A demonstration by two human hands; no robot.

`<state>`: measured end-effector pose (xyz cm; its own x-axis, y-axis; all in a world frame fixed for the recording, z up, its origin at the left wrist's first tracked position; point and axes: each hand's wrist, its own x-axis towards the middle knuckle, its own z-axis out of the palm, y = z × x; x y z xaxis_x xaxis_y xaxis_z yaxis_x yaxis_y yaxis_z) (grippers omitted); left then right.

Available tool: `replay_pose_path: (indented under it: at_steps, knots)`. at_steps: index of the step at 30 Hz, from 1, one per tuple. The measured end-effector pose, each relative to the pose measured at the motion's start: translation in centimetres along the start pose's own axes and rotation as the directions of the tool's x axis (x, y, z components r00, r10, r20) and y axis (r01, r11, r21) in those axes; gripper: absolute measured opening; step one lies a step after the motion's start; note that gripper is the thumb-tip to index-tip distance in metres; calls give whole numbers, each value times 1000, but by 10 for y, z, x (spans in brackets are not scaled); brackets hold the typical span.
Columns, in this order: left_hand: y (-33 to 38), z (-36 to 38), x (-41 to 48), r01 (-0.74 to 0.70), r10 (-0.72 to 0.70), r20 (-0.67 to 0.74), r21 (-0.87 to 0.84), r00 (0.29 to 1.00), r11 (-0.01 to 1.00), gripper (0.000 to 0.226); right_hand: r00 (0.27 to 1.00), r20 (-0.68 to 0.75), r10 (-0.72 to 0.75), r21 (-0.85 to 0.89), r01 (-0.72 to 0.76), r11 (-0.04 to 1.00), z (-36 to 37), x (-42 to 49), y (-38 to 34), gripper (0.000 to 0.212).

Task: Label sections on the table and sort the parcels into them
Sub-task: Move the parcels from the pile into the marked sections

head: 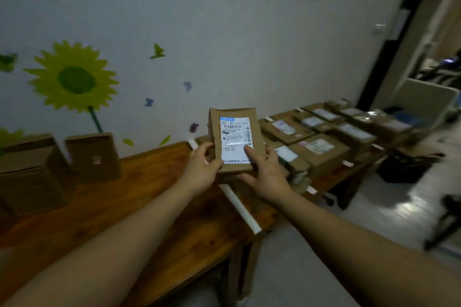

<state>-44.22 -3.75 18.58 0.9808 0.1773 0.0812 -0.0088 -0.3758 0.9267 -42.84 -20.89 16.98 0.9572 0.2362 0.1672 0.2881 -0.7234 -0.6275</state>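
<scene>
A small brown cardboard parcel (252, 117) with a white shipping label is lifted upright above the wooden table (139, 207). My left hand (202, 169) grips its lower left edge. My right hand (268, 177) holds its lower right corner, with the thumb pressed on the label. A white tape strip (240, 207) runs across the tabletop below the parcel, marking off a section. Several labelled parcels (321, 147) lie packed together on the table to the right of the strip.
Two plain cardboard boxes (92, 157) stand on the table's left end against the wall with the sunflower sticker. A dark bag (404, 167) sits on the floor past the table's right side. A doorway opens at the far right.
</scene>
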Motion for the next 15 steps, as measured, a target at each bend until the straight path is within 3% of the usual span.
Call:
replay_pose_path:
  at_steps: [6, 15]
  knots:
    - [72, 164, -2, -86, 96, 345, -43, 934, 995, 76, 983, -80, 163, 45, -160, 986, -113, -31, 137, 75]
    - [140, 334, 13, -54, 54, 523, -15, 850, 998, 73, 952, -100, 290, 7, -291, 957, -223, -47, 281, 75]
